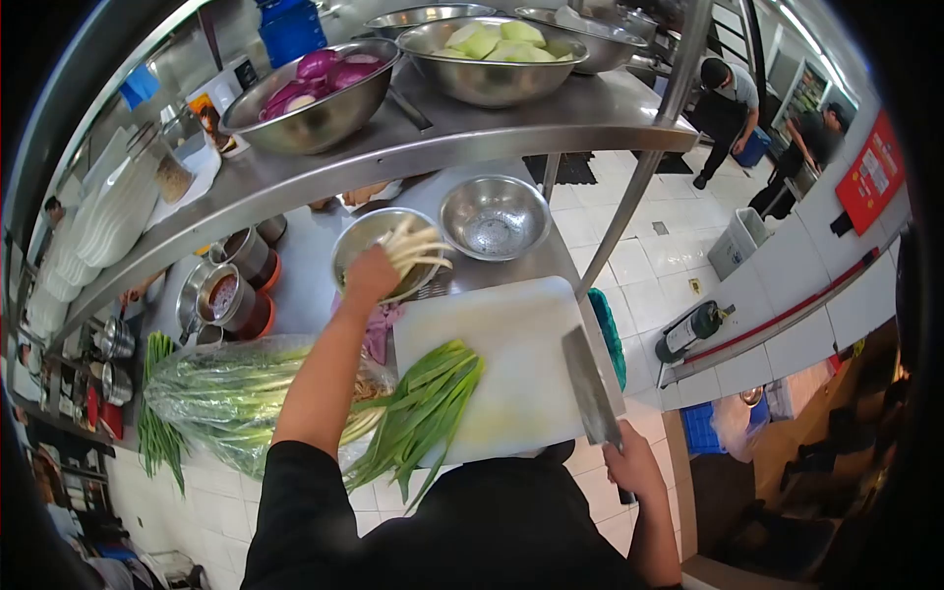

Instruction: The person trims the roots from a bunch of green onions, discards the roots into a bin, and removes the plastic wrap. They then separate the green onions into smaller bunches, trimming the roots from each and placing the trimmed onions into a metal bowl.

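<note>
My left hand is closed around a bunch of white scallion stalks, over a steel bowl on the counter. In my right hand is a cleaver, its blade lying across the right edge of the white cutting board. Green scallion tops are heaped on the board's left side and hang over its front edge. To their left lies a clear plastic bag of scallions. A second steel bowl, with a wet-looking inside, stands behind the board.
Overhead, a steel shelf holds a bowl of red onions and a bowl of pale green pieces. Pots stand at left. Two people are at the far right, near a grey bin.
</note>
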The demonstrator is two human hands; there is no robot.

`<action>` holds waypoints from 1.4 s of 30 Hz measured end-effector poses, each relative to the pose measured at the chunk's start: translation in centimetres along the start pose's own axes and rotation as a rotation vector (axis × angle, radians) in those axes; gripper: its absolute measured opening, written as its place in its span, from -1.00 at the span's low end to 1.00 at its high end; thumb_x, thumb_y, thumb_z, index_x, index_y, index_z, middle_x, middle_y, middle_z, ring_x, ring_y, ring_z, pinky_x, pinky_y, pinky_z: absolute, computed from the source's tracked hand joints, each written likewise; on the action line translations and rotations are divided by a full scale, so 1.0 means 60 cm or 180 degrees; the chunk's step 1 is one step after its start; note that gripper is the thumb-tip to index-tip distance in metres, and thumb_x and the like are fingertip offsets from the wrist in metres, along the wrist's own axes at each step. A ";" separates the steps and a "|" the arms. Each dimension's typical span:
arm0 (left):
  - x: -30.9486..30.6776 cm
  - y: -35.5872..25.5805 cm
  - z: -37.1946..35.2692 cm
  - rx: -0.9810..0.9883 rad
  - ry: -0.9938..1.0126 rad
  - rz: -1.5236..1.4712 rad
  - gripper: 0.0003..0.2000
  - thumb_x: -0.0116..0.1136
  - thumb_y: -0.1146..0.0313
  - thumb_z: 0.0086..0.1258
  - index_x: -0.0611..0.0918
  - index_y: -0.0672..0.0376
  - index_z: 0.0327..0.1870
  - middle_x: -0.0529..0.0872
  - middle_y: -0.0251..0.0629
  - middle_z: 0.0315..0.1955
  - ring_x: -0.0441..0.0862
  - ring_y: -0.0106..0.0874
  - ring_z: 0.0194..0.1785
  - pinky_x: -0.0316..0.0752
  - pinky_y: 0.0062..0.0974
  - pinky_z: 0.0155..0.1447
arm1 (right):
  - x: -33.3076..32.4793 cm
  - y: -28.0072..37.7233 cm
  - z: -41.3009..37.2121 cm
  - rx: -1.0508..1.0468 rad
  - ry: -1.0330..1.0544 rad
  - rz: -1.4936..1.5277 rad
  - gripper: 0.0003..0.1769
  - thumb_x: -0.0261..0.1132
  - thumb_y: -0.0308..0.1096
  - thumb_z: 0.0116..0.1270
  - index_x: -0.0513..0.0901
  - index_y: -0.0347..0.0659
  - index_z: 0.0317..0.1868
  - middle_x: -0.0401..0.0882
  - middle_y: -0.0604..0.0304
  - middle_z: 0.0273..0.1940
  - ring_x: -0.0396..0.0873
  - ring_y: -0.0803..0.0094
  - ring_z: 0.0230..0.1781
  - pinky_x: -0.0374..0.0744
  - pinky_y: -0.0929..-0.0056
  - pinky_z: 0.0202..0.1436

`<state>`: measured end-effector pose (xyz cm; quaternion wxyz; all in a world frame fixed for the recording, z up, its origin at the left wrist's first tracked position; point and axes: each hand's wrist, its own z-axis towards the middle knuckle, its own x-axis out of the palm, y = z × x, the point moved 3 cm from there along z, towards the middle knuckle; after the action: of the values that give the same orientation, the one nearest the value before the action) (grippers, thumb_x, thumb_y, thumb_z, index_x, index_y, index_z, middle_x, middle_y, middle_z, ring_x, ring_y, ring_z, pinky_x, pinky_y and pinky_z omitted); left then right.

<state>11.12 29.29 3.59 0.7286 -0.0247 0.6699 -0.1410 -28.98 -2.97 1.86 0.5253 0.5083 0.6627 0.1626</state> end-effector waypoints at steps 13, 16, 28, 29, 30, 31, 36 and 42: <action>0.057 -0.133 -0.272 0.0692 0.1718 0.0199 0.20 0.46 -0.19 -0.09 0.00 0.18 0.52 0.02 0.24 0.46 -0.01 0.09 0.53 -0.08 0.01 0.53 | 0.200 0.042 0.203 -0.1239 -0.0813 -0.1154 -0.62 0.09 -0.42 0.27 0.55 -0.14 0.11 0.52 -0.08 -0.16 0.54 -0.06 -0.14 0.51 0.03 -0.07; 0.103 -0.121 -0.302 0.0290 0.1714 0.0609 0.31 0.52 -0.18 -0.19 -0.10 0.13 0.55 -0.08 0.23 0.49 -0.07 0.09 0.55 -0.12 0.03 0.53 | 0.214 0.047 0.195 -0.2142 -0.1427 -0.1075 -0.68 0.16 -0.40 0.24 0.59 -0.18 0.02 0.55 -0.02 -0.14 0.53 0.00 -0.13 0.47 0.04 -0.03; 0.174 0.010 -0.335 0.0085 0.0055 0.0253 -0.18 0.13 0.29 0.04 0.20 0.38 0.42 0.28 0.28 0.31 0.24 0.17 0.35 0.09 -0.05 0.47 | 0.066 -0.500 0.106 0.0658 -0.1637 0.0152 -0.78 0.21 -0.43 0.14 0.62 -0.12 -0.16 0.60 0.04 -0.25 0.61 0.02 -0.16 0.59 0.17 -0.06; 0.171 0.040 -0.338 -0.0084 -0.0139 0.0168 -0.19 0.12 0.30 0.06 0.18 0.39 0.42 0.28 0.27 0.32 0.25 0.13 0.37 0.10 -0.10 0.47 | 0.094 -0.586 0.117 0.1039 -0.1335 -0.0031 -0.77 0.20 -0.41 0.16 0.62 -0.12 -0.14 0.60 0.02 -0.20 0.61 0.03 -0.12 0.60 0.17 -0.02; 0.172 0.076 -0.341 -0.0257 -0.0333 0.0076 -0.19 0.10 0.32 0.08 0.16 0.41 0.43 0.28 0.26 0.34 0.26 0.09 0.38 0.11 -0.14 0.48 | 0.109 -0.655 0.137 0.1068 -0.1257 -0.0012 -0.77 0.20 -0.41 0.16 0.62 -0.12 -0.14 0.60 0.02 -0.20 0.61 0.03 -0.12 0.60 0.17 -0.02; 0.161 0.122 -0.337 -0.0264 -0.0289 -0.0497 -0.22 0.07 0.35 0.14 0.14 0.41 0.45 0.29 0.23 0.34 0.29 0.02 0.37 0.16 -0.20 0.45 | 0.136 -0.717 0.151 0.1288 -0.1007 -0.0104 -0.74 0.18 -0.39 0.16 0.62 -0.13 -0.11 0.59 -0.01 -0.15 0.59 0.03 -0.08 0.59 0.15 0.01; 0.051 0.148 -0.330 -0.0817 -0.0300 0.0616 -0.26 0.21 0.27 0.28 0.19 0.33 0.45 0.39 0.17 0.28 0.35 -0.07 0.33 0.22 -0.24 0.41 | 0.255 -0.951 0.256 0.1997 0.0189 -0.0669 -0.59 0.08 -0.34 0.27 0.55 -0.10 0.14 0.41 -0.06 0.20 0.48 0.02 0.14 0.53 0.08 0.16; 0.010 0.091 -0.310 -0.1091 -0.0521 0.1090 -0.27 0.20 0.30 0.26 0.20 0.33 0.45 0.40 0.16 0.26 0.36 -0.07 0.32 0.22 -0.23 0.41 | 0.324 -1.123 0.416 0.1876 0.0291 -0.1137 -0.47 0.11 -0.31 0.27 0.49 0.06 0.28 0.17 -0.08 0.43 0.40 0.07 0.26 0.46 0.11 0.22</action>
<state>-6.20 37.20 -0.10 0.7787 -0.0454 0.6173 0.1024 -40.03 -23.46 -68.83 0.3459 0.5063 0.7826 -0.1077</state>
